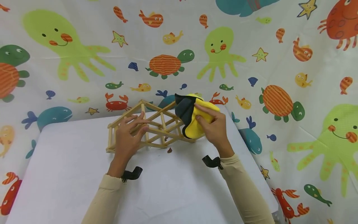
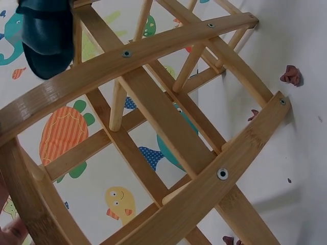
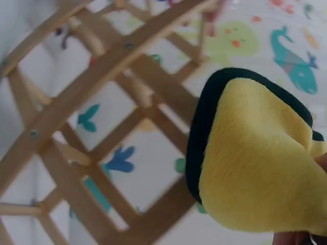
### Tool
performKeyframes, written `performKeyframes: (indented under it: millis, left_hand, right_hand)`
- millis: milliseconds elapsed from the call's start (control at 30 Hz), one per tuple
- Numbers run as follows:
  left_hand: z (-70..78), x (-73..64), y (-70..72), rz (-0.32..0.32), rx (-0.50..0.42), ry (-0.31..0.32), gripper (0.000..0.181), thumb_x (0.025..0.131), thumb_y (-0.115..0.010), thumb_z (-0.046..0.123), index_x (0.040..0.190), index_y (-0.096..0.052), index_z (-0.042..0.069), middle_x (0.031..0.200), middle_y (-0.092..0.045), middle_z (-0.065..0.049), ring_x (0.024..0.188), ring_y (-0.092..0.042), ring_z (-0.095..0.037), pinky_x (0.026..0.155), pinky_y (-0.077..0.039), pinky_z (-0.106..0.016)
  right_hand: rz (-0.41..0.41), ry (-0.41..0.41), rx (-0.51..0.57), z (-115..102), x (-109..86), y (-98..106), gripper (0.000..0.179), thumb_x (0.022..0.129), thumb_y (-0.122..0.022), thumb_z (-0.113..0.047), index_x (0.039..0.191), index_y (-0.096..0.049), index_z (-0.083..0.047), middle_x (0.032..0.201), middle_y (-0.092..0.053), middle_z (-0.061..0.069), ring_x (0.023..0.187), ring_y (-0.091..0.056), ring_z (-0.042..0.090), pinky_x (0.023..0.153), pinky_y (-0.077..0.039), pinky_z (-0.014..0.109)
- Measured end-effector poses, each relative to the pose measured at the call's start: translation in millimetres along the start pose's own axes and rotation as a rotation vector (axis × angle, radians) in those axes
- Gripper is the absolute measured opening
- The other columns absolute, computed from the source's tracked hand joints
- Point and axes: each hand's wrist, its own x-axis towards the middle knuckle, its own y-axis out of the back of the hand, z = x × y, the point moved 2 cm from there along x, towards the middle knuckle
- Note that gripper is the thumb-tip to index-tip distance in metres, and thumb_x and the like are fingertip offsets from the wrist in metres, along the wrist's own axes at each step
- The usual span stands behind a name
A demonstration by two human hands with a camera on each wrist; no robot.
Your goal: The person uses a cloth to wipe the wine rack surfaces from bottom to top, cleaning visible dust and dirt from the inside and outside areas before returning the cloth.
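A folding wooden rack of crossed, bolted slats stands on the white table. My left hand grips its left part, thumb and fingers at a bar; in the left wrist view only a bit of that hand shows at the lower left edge. A soft cloth, yellow on one side with a dark edge and a dark grey other side, is pinched in my right hand. The cloth hangs at the right end of the rack and covers part of it. Whether it touches the wood I cannot tell.
Small reddish-brown crumpled bits lie on the white table under and in front of the rack. A curtain printed with sea animals hangs behind and beside the table.
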Motion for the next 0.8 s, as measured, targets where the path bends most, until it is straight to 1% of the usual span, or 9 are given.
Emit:
performKeyframes:
  millis: [67, 167, 267, 367, 467, 533, 600, 733, 800]
  left_hand:
    - [-1.4, -0.3, 0.1, 0.002, -0.013, -0.006, 0.023, 0.096, -0.08, 0.032, 0.117, -0.082, 0.021, 0.145, -0.068, 0.002, 0.142, -0.054, -0.034, 0.119, -0.034, -0.073]
    - [-4.1, -1.9, -0.9, -0.007, -0.038, 0.002, 0.024, 0.097, -0.079, 0.033, 0.118, -0.081, 0.022, 0.149, -0.066, 0.004, 0.142, -0.053, -0.032, 0.118, -0.035, -0.072]
    - [-5.8, -3.0, -1.8, -0.014, -0.048, 0.018, 0.024, 0.097, -0.079, 0.033, 0.12, -0.081, 0.024, 0.147, -0.068, 0.003, 0.143, -0.052, -0.03, 0.118, -0.035, -0.071]
    - [-5.6, -3.4, -0.6, -0.013, -0.05, 0.023, 0.024, 0.096, -0.08, 0.031, 0.119, -0.081, 0.022, 0.142, -0.072, -0.001, 0.141, -0.054, -0.03, 0.117, -0.036, -0.071]
    - [-2.8, -3.3, 1.6, -0.026, -0.054, 0.013, 0.023, 0.096, -0.08, 0.031, 0.117, -0.081, 0.02, 0.138, -0.074, -0.004, 0.138, -0.055, -0.029, 0.116, -0.039, -0.067]
    - [-0.8, -3.1, 2.4, -0.046, -0.056, 0.005, 0.024, 0.097, -0.079, 0.032, 0.117, -0.08, 0.019, 0.135, -0.074, -0.006, 0.135, -0.056, -0.028, 0.113, -0.042, -0.065]
    - [1.1, -3.3, 3.4, -0.059, -0.055, -0.001, 0.025, 0.097, -0.079, 0.033, 0.117, -0.08, 0.019, 0.134, -0.074, -0.006, 0.131, -0.057, -0.028, 0.111, -0.044, -0.063]
    - [2.3, -2.8, 5.6, -0.068, -0.046, 0.0, 0.025, 0.097, -0.079, 0.033, 0.118, -0.079, 0.02, 0.129, -0.074, -0.006, 0.126, -0.057, -0.028, 0.107, -0.048, -0.06]
    - [1.9, -2.7, 6.4, -0.071, -0.043, 0.005, 0.024, 0.097, -0.079, 0.032, 0.118, -0.079, 0.02, 0.126, -0.074, -0.008, 0.125, -0.058, -0.028, 0.105, -0.049, -0.06]
  right_hand:
    - [-0.032, 0.002, -0.086, 2.9, -5.4, -9.7, 0.042, 0.096, -0.073, 0.002, 0.132, -0.077, -0.019, 0.14, -0.072, 0.003, 0.13, -0.065, 0.021, 0.103, -0.06, 0.031]
    - [-0.027, -0.009, -0.218, 9.5, -13.4, -15.7, 0.045, 0.098, -0.071, 0.0, 0.134, -0.076, -0.026, 0.142, -0.071, 0.001, 0.132, -0.063, 0.022, 0.103, -0.06, 0.039]
    - [0.006, -0.038, -0.285, 15.8, -20.3, -13.2, 0.047, 0.098, -0.07, 0.002, 0.134, -0.075, -0.027, 0.143, -0.07, 0.003, 0.132, -0.064, 0.026, 0.102, -0.061, 0.048]
    - [0.022, -0.093, -0.324, 25.1, -27.3, -7.3, 0.047, 0.097, -0.071, 0.004, 0.134, -0.076, -0.026, 0.142, -0.071, 0.006, 0.133, -0.063, 0.029, 0.106, -0.059, 0.052]
    - [0.059, -0.171, -0.367, 39.7, -36.3, 2.3, 0.046, 0.096, -0.071, 0.004, 0.132, -0.077, -0.024, 0.14, -0.071, 0.009, 0.133, -0.063, 0.031, 0.106, -0.058, 0.052]
    - [0.095, -0.226, -0.399, 52.1, -43.2, 11.3, 0.045, 0.095, -0.071, 0.004, 0.131, -0.078, -0.023, 0.138, -0.072, 0.012, 0.132, -0.064, 0.033, 0.105, -0.059, 0.053]
    - [0.118, -0.276, -0.44, 65.7, -49.0, 21.0, 0.044, 0.095, -0.07, 0.003, 0.131, -0.078, -0.022, 0.138, -0.072, 0.014, 0.131, -0.064, 0.035, 0.104, -0.059, 0.054]
    - [0.141, -0.394, -0.562, 91.6, -60.2, 42.7, 0.042, 0.098, -0.068, -0.003, 0.135, -0.075, -0.022, 0.143, -0.067, 0.021, 0.134, -0.06, 0.044, 0.11, -0.051, 0.06]
    - [0.149, -0.456, -0.615, 101.0, -67.7, 53.9, 0.043, 0.1, -0.065, -0.006, 0.139, -0.072, -0.022, 0.146, -0.064, 0.023, 0.137, -0.056, 0.047, 0.112, -0.046, 0.065]
